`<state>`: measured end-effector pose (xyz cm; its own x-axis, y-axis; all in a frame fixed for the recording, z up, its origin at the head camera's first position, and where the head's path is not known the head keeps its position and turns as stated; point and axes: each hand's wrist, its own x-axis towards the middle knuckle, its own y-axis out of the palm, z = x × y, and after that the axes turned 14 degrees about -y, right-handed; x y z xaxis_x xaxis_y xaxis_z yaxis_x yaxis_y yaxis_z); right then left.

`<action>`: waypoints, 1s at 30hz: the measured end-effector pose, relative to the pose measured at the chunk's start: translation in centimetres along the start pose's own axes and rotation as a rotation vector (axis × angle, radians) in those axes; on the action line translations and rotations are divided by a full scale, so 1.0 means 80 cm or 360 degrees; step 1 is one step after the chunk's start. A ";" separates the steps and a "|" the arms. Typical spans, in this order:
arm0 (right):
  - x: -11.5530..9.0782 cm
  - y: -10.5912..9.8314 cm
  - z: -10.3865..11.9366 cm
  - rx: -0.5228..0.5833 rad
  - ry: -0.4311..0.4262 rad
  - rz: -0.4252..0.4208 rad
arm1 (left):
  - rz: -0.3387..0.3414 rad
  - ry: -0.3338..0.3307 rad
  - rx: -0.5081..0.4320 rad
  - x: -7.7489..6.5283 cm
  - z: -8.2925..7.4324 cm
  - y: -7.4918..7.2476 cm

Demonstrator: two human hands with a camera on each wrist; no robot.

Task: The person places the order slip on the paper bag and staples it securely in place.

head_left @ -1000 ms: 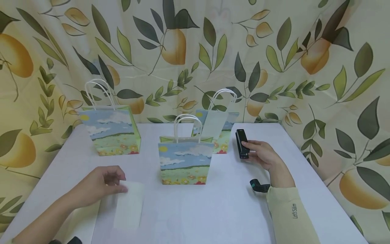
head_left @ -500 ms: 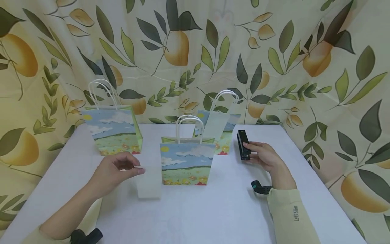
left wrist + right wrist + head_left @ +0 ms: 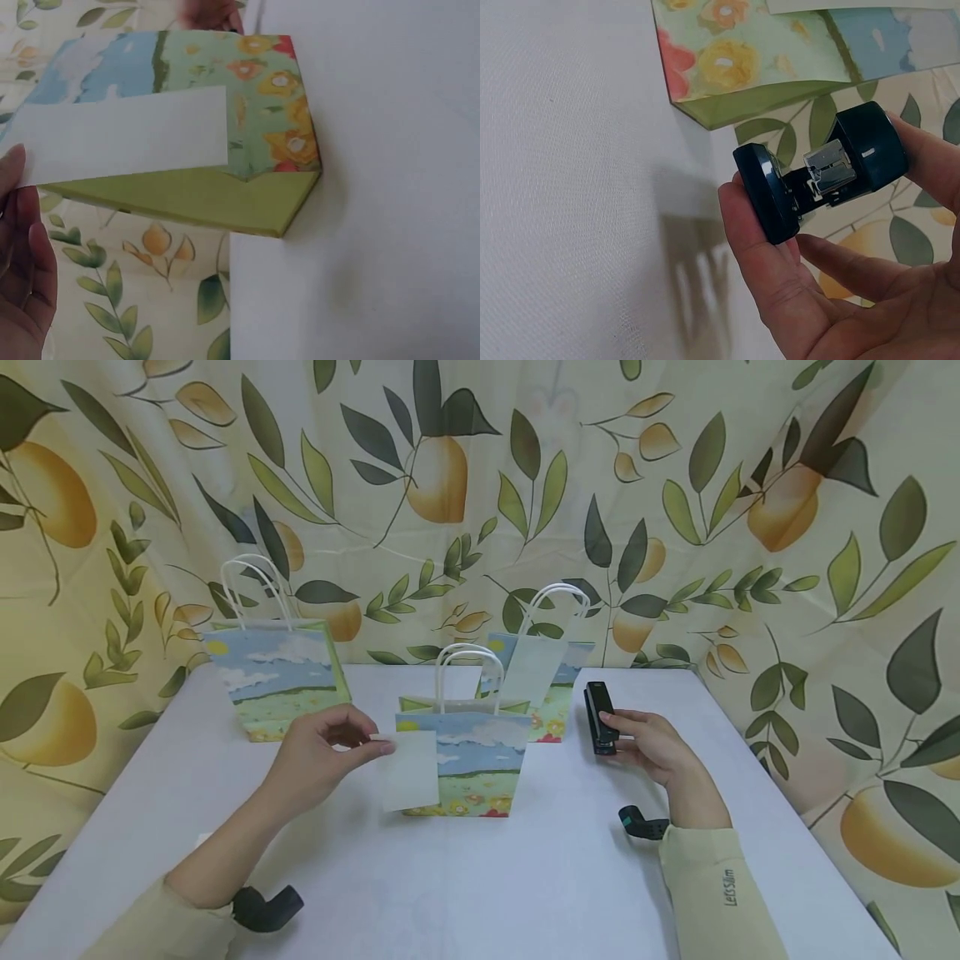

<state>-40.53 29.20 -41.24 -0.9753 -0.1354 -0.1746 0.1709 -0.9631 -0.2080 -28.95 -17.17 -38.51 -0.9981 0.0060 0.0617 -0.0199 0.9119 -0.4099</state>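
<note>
White card point(image 3: 412, 772): flat, matt, rectangular, straight-edged. Pinched at its upper corner between thumb and fingers of the left hand point(image 3: 322, 758); hangs to the right of and below the fingertips, overlapping the left part of the front bag in the head view. Contact with the bag cannot be told.

Stapler point(image 3: 600, 718): black, smooth, glossy, long and narrow, with bright metal parts at the front end; its two arms stand apart. Gripped by the right hand point(image 3: 656, 745), digits on the top and beneath the base; it lies at the fingertips, to the hand's left.

Front bag point(image 3: 480, 768): paper, printed with sky, clouds, meadow and yellow flowers; green side; white looped handles. Upright, just right of the left hand and left of the right hand.

Left bag point(image 3: 281, 668): same print; upright, behind the left hand.

Rear bag point(image 3: 567, 689): same print; upright, beyond and left of the right hand. A second white card point(image 3: 534, 664) shows before its front face.

Tabletop point(image 3: 555, 860): white, finely woven covering, beneath both hands.

Backdrop cloth point(image 3: 435, 477): cream, softly creased, printed with leaves and orange fruit; beyond both hands.
</note>
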 end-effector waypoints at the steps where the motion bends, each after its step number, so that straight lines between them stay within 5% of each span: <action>1: 0.000 0.000 0.000 -0.0002 0.0002 0.0000 | -0.0015 0.0013 0.0002 0.002 -0.001 0.002; 8: 0.002 0.000 -0.001 0.0002 0.0015 -0.0006 | -0.0108 0.0168 0.0019 0.011 -0.012 0.010; 18: 0.002 0.000 -0.002 0.0003 0.0017 -0.0006 | -0.0078 0.0200 -0.0044 0.018 -0.018 0.015; 30: 0.001 0.001 0.003 -0.0009 0.0020 -0.0015 | -0.0139 0.0259 0.0133 0.024 -0.030 0.023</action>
<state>-40.62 29.02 -41.05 -0.9750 -0.1233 -0.1848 0.1625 -0.9630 -0.2149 -30.75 -14.50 -36.92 -0.9698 0.0009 0.2439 -0.1175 0.8746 -0.4704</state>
